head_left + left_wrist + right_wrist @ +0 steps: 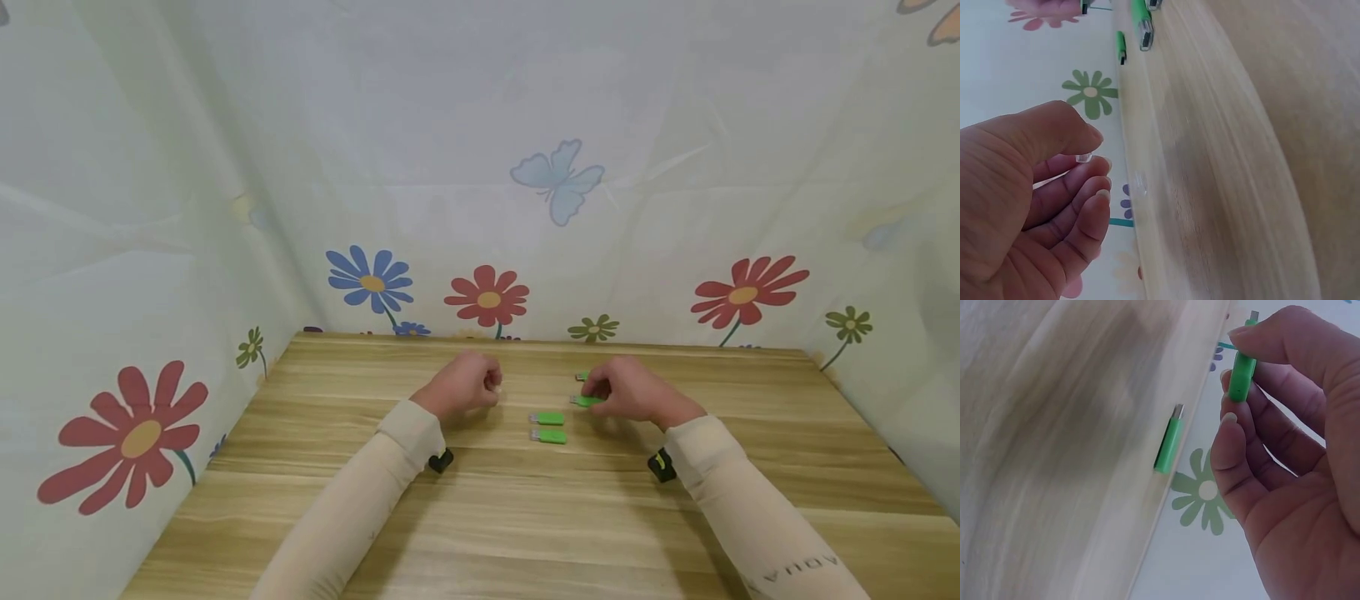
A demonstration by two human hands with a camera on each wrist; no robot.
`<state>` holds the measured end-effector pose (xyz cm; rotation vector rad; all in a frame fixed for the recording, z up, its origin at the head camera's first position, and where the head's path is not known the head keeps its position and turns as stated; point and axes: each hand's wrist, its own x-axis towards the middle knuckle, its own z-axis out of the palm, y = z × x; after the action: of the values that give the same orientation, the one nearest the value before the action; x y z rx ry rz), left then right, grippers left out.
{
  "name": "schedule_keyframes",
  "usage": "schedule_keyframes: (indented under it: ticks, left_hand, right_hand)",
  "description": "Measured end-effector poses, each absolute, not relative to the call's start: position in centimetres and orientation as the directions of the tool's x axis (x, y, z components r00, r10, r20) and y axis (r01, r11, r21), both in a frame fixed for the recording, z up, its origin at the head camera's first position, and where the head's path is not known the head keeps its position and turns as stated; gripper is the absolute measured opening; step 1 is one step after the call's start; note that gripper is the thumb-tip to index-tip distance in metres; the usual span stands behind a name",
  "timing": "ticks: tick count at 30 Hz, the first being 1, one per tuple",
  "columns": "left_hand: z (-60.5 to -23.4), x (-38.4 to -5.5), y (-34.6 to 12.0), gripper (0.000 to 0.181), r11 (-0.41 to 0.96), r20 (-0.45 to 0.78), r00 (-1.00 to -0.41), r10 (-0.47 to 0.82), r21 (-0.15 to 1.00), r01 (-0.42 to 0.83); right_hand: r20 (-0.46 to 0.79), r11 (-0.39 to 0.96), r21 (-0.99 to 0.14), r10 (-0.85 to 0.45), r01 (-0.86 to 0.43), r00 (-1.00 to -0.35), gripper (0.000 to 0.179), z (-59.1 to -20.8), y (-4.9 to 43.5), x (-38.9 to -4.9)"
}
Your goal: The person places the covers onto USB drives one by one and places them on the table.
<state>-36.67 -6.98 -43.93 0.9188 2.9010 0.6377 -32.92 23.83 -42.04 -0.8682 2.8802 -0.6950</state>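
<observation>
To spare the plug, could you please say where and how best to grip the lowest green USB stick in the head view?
Probably pinch its green body by the long edges, from above and the right; it lies flat, plug end pointing left.

Widest lane on the table [480,533] is left on the near side, bounded laterally by the left sleeve [341,504] and right sleeve [750,500]. Its far end is obstructed by the nearest green stick [551,437], with the second green stick [551,418] just behind. Narrow gap is left between those and the left hand [463,387]. Rightward passage is blocked by the right hand [633,390]; behind it, space is partly taken by the farthest stick [1169,440]. Far edge is closed off by the floral curtain [645,242].
</observation>
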Motion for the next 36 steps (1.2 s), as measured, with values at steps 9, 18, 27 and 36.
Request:
schedule_keyframes:
  ticks: [9, 18, 27, 36]
  left_hand:
    - [-43.8, -35.3, -6.8, 0.005, 0.687, 0.122, -0.816, 0.566, 0.478, 0.548]
    - [-43.8, -34.5, -6.7, 0.007, 0.595, 0.136, -0.799, 0.586, 0.597, 0.538]
    - [-43.9, -33.6, -6.5, 0.013, 0.495, 0.142, -0.804, 0.577, 0.722, 0.483]
    - [-43.5, -32.4, -6.1, 0.016, 0.427, 0.173, -0.79, 0.589, 0.762, 0.486]
  right_hand:
    - [0.124, 0.706, -0.438, -0.565, -0.556, -0.816, 0.013, -41.8, 23.6, -32.4]
    - [0.147, 0.644, -0.53, -0.57, -0.551, -0.809, 0.013, -41.5, 22.7, -31.4]
    - [0.182, 0.597, -0.585, -0.564, -0.549, -0.806, 0.013, -41.5, 22.2, -30.9]
    - [0.199, 0.534, -0.645, -0.574, -0.547, -0.795, 0.014, -41.1, 21.5, -30.4]
